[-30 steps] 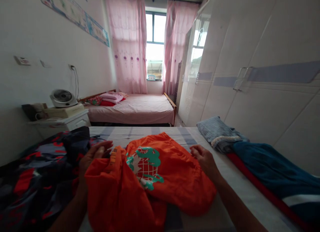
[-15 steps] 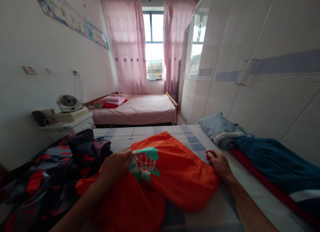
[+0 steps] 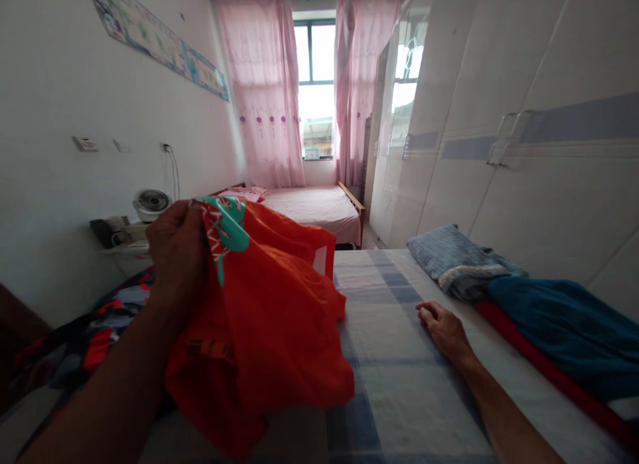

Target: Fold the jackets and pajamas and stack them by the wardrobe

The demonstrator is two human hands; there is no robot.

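Behind orange garment [image 3: 289, 317], pink bed [image 3: 312, 206] pt. vis.

The bed [image 3: 379, 331] has a white sheet [image 3: 399, 397] with wide blue stripes. Messy dark clothes [image 3: 94, 344] with red and grey bits lie on its left side. On the right is a grey-blue folded cloth [image 3: 452, 251], next to a big blue cloth [image 3: 559, 324] on top of a red one [image 3: 542, 367].

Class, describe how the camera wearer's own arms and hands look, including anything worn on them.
The left hand and right hand are ungloved. Both slender forearms are bare, with no sleeves, watch or bracelet visible. Rings are hard to rule out in the dim light.
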